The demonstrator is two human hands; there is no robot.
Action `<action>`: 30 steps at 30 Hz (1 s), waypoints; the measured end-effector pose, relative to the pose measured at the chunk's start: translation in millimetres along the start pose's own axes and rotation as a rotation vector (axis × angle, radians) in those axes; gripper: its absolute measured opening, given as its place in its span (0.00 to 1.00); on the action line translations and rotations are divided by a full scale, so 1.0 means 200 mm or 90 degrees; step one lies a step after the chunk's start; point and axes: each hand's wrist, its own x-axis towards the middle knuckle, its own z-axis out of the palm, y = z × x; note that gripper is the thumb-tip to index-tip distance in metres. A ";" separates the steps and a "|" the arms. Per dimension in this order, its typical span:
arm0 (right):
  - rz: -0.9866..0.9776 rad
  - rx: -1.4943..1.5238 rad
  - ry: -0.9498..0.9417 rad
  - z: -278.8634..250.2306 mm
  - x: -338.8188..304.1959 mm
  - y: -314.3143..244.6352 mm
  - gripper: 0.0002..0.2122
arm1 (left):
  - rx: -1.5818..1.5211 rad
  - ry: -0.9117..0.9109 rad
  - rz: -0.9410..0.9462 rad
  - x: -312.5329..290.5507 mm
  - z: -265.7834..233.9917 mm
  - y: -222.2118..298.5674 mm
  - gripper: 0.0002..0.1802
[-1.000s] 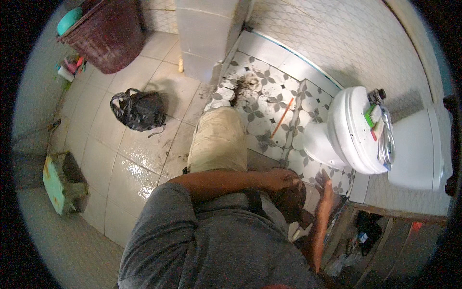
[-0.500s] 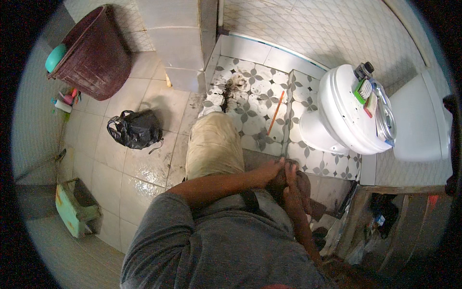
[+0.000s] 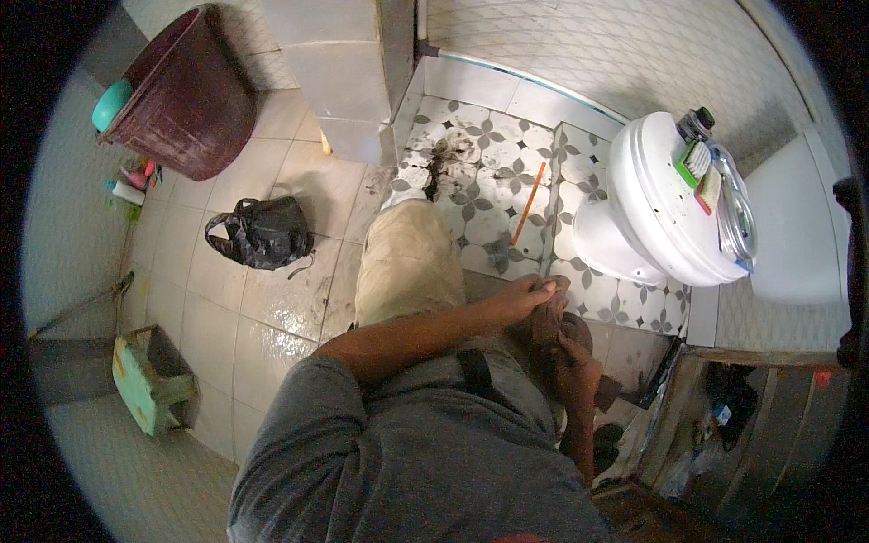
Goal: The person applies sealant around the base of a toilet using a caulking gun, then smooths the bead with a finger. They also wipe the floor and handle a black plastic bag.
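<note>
My left hand (image 3: pixel 534 297) reaches across my body, its fingers closed on a wrinkled brown cloth (image 3: pixel 547 322) over my right knee. I cannot tell whether this is a loose piece or part of my trouser leg. Just below and to the right, my right hand (image 3: pixel 579 364) is closed at the other side of the same brown cloth. My left knee (image 3: pixel 410 258), in beige trousers, is bent up in front of me. Beyond the hands, a thin orange stick (image 3: pixel 529 204) lies on the patterned tiles.
At right stands a white toilet (image 3: pixel 625 204) bearing a green brush (image 3: pixel 695 161), a red-edged brush (image 3: pixel 708 192), a dark jar (image 3: pixel 695 124) and a coiled hose (image 3: pixel 735 222). Leftward are a black plastic bag (image 3: pixel 261 233), maroon tub (image 3: pixel 186 100) and green stool (image 3: pixel 145 380). Dark dirt (image 3: pixel 441 161) stains the tiles.
My hands were close together at the knee; now the right hand has moved down, apart from the left, and the brown cloth shows between them. The view has shifted slightly.
</note>
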 end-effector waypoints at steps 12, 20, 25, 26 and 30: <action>0.210 0.242 0.042 -0.10 0.06 0.24 0.21 | 0.224 0.000 0.062 0.10 -0.06 -0.19 0.41; 0.046 0.270 -0.229 -0.11 0.17 0.01 0.67 | 0.351 -0.157 0.153 0.07 -0.02 -0.12 0.28; 0.030 0.426 -0.202 -0.06 0.19 0.01 0.56 | 0.278 -0.221 0.216 0.03 -0.06 -0.12 0.24; 0.084 0.557 -0.185 -0.07 0.19 0.01 0.53 | 0.267 -0.225 0.228 0.03 -0.07 -0.12 0.23; 0.087 0.404 -0.120 -0.12 0.19 0.04 0.45 | 0.190 -0.287 0.207 0.03 -0.08 -0.11 0.21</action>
